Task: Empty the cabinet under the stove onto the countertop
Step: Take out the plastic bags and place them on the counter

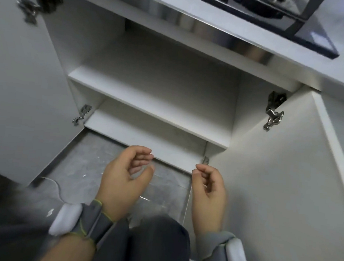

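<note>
Looking straight down into the cabinet (158, 66), standing wide open right under the countertop (198, 9) and the black glass stove (312, 36) up top. Both doors swinging fully out: left door (14, 95) filling the left side, right door (277, 181) angling off to the right. Showing a white shelf (148, 105) halfway up and a white bottom board (145, 136) below it.

Hovering just in front of that bottom board, well short of the shelf: left hand (125, 176), palm turned inward, fingers loosely curling, gripping nothing. Floating level with it and a little apart, right hand (210, 185), fingers also relaxing in a soft curl, thumb and forefinger tips drawing close together, holding nothing as far as can be seen. Neither hand touching the cabinet.

Wearing grey wristbands, the left one (94, 221) carrying a white pod (65, 219) on its outer side, the right one (217, 248) carrying a matching white pod (237, 254).

Glinting on the right door, a metal hinge (273, 112); catching light low on the left door, a smaller hinge (82, 114). Peeking between the forearms, a knee in dark trousers (153, 243). Lying beneath it all, a grey marbled floor (93, 161), with a thin white cable (56, 186) curling across it at the left.
</note>
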